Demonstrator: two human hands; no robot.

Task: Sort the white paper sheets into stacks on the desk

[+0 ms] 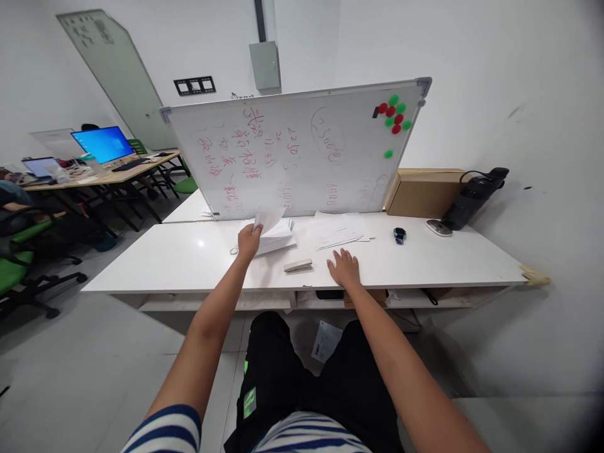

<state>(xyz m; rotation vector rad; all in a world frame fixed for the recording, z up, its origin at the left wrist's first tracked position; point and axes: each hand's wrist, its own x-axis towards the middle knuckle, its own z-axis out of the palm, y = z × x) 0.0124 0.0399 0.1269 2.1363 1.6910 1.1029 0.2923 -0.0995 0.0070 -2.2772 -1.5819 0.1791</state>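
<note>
As I sat at a long white desk (151,264), a whiteboard (353,163) stood along its far side, a cardboard box (419,196) just beside its right end. Two groups of paper lay within reach, presumably spaced to avoid mixing: a left pile (279,242) and a right stack (337,229). My left hand (248,241) gripped loose paper (270,218) over the left pile, tilted up, likely to clear the sheets beneath; how many it held was too blurred to tell. My right hand (344,269), holding nothing, rested fingers spread near the front edge. A stapler (298,267) lay between my hands, handy to either.
</note>
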